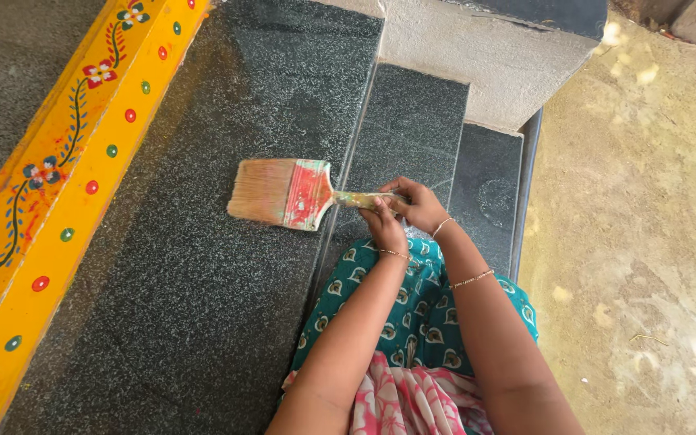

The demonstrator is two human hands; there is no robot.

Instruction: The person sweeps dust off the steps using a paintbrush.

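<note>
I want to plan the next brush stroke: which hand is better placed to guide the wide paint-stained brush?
Probably the right hand: it wraps the wide paint-stained brush at the handle's end. The left hand only steadies the handle from below.

The paintbrush [296, 193] is wide and flat, with pale tan bristles fanned out toward nine o'clock and a ferrule smeared with red and green paint. Its slim, paint-flecked handle runs toward three o'clock, so the brush lies nearly level, bristle tips just over the dark speckled granite step [203, 266], near the step's edge at its three o'clock side.
</note>
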